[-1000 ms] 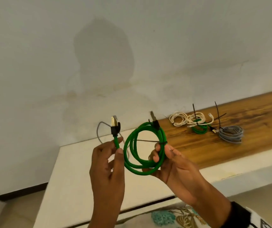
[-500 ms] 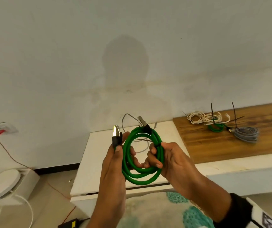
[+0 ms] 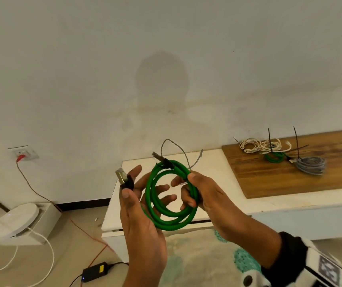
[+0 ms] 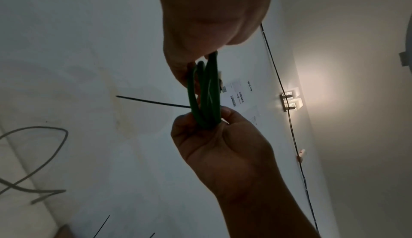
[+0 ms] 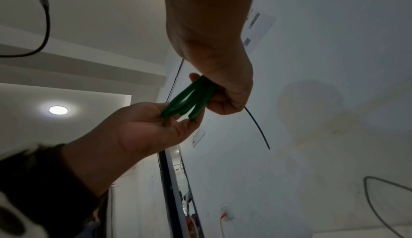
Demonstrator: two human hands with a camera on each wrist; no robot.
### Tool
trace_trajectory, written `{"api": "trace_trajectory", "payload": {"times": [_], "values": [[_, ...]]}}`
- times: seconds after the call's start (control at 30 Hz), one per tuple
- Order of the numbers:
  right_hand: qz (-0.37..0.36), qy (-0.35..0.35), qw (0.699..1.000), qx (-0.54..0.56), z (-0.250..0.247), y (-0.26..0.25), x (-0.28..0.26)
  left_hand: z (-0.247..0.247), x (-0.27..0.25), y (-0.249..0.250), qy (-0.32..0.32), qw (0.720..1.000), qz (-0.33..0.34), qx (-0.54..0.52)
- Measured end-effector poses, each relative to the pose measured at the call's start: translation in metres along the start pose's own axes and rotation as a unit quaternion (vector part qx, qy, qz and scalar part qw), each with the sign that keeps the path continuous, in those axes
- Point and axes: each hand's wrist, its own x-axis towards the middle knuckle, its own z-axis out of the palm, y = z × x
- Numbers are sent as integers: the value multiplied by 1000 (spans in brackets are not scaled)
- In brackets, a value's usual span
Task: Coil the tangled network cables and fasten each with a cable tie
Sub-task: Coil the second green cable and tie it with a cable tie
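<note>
A green network cable (image 3: 166, 221) is wound into a coil and held in the air before the wall. My right hand (image 3: 188, 189) grips the coil's right side, fingers curled round the strands (image 4: 207, 118). My left hand (image 3: 137, 183) pinches one plug (image 3: 122, 177) under its thumb, and its other fingers spread straight behind the coil. The second plug (image 3: 159, 158) sticks out at the coil's top. A thin black cable tie (image 4: 153, 102) juts out from the strands at my right hand, and its tail (image 5: 258, 129) curves free.
On the wooden board (image 3: 290, 183) lie tied coils: white (image 3: 250, 145), green (image 3: 273, 157) and grey (image 3: 310, 164). A loose grey cable (image 3: 178, 148) lies on the white cabinet (image 3: 207, 162). On the floor are a power adapter (image 3: 95, 270) and a white round device (image 3: 14, 220).
My left hand has brought the plug end close beside the coil and spread its fingers behind it. My right hand keeps its grip. The view has swung left and down.
</note>
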Motion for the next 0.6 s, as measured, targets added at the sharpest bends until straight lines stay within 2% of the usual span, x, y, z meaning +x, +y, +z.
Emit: {"api": "trace_trajectory", "payload": {"times": [0.1, 0.23, 0.4, 0.5, 0.6], "values": [[7, 4, 1000, 16, 5, 1, -2, -1, -2, 3, -10, 998, 24, 65], [9, 32, 994, 105, 5, 1, -3, -17, -1, 8, -32, 989, 1, 148], [2, 35, 983, 180, 5, -1, -1, -23, -5, 12, -79, 981, -53, 166], [1, 16, 984, 176, 5, 0, 1, -26, -6, 10, -99, 978, -72, 167], [-17, -17, 992, 127, 4, 3, 0, -29, -7, 10, -102, 984, -52, 134]]}}
